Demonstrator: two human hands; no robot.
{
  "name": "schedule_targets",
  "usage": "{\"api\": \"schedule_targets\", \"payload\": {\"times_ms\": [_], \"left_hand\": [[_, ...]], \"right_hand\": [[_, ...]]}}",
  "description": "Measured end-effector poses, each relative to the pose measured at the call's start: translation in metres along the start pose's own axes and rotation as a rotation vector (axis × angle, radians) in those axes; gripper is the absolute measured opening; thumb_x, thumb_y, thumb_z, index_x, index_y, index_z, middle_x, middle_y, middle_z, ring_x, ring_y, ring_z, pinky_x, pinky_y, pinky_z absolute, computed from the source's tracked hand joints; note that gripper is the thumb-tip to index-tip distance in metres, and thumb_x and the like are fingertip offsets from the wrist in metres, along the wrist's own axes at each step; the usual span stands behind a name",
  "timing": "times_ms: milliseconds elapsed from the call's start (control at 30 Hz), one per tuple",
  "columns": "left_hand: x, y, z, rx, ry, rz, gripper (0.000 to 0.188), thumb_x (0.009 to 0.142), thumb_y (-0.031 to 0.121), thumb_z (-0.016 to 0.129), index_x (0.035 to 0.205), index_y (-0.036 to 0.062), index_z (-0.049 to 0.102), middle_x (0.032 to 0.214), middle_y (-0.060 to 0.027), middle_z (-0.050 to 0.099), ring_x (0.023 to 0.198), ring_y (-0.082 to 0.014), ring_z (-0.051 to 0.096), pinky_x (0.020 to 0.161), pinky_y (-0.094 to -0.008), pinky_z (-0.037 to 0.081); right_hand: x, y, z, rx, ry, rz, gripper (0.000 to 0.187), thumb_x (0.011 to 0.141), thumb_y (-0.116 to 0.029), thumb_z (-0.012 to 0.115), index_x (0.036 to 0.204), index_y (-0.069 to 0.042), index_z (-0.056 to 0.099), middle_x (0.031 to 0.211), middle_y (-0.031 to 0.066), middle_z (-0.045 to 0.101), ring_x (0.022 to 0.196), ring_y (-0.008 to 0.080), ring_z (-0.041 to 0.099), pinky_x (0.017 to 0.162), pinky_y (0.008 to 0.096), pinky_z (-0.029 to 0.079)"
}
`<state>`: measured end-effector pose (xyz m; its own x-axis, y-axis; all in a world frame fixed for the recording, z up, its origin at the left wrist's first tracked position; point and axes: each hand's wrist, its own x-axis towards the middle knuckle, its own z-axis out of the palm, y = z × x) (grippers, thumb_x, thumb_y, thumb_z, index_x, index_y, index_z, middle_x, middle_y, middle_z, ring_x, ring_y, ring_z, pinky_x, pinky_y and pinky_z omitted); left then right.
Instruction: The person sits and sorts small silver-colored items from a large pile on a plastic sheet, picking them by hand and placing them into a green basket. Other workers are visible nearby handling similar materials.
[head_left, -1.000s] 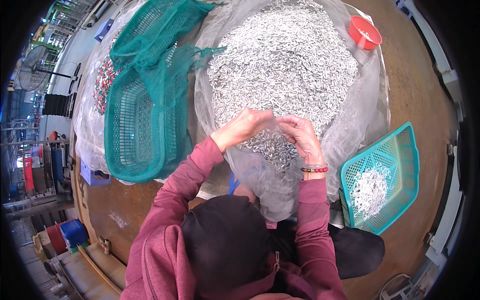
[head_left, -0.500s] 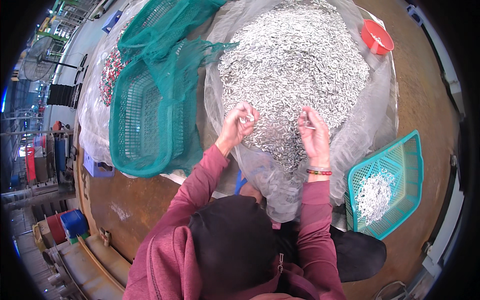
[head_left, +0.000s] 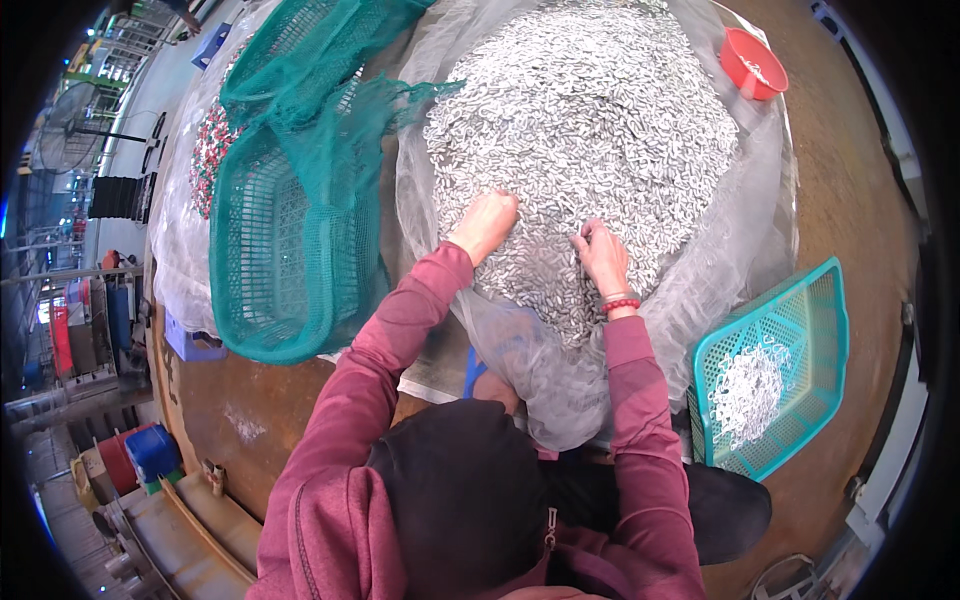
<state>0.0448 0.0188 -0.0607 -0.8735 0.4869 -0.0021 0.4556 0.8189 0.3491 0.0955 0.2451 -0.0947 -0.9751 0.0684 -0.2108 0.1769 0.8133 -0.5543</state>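
Silvery-white pieces, small and elongated, in one broad heap (head_left: 600,120) spread over a sheer white mesh sheet (head_left: 560,395). Heap fills the upper middle of the head view; its near end narrows and looks greyer, toward the person.

Both hands over the near part of the heap, well apart from each other. Left hand (head_left: 487,222): back turned up, fingers curled under and down at the pieces; fingertips hidden, cannot tell whether anything is gripped. Right hand (head_left: 603,258): fingers bent downward, low over the pieces; cannot tell whether it grasps one. Red beaded bracelet (head_left: 621,304) on the right wrist. Maroon sleeves (head_left: 375,325) on both arms.

To the right, near the mesh sheet: teal basket (head_left: 838,330), perforated, holding a loose cluster of white curved pieces (head_left: 750,392). Red bowl (head_left: 742,48) at the heap's upper right, a few white pieces inside.

To the left: green basket (head_left: 228,250), green netting (head_left: 345,180) draped across its right side. Beyond it, a patch of red, green and white bits (head_left: 208,160). Pale violet crate (head_left: 190,345) below that.
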Motion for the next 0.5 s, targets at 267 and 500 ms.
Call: {"api": "schedule_targets", "payload": {"times_ms": [267, 500], "left_hand": [[0.005, -0.014, -0.028, -0.646, 0.006, -0.315, 0.024, 0.088, 0.015, 0.05, 0.102, 0.0012, 0.063, 0.072, -0.017, 0.061, 0.07, -0.0311, 0.062, 0.066, -0.0398, 0.048], [-0.005, -0.005, -0.005, -0.09, -0.065, -0.13, 0.019, 0.088, 0.014, 0.049, 0.096, 0.0011, 0.061, 0.078, -0.0235, 0.063, 0.078, -0.04, 0.062, 0.072, -0.0477, 0.048]], "right_hand": [[-0.019, 0.002, -0.041, 0.975, -0.227, 0.214, 0.025, 0.084, -0.025, 0.064, 0.073, -0.003, 0.06, 0.057, -0.0048, 0.049, 0.056, 0.0085, 0.044, 0.05, 0.0288, 0.034], [-0.026, 0.006, -0.068, 1.003, -0.176, 0.017, 0.019, 0.088, -0.016, 0.048, 0.074, -0.005, 0.053, 0.06, 0.001, 0.05, 0.054, 0.0115, 0.049, 0.044, 0.024, 0.033]]}}
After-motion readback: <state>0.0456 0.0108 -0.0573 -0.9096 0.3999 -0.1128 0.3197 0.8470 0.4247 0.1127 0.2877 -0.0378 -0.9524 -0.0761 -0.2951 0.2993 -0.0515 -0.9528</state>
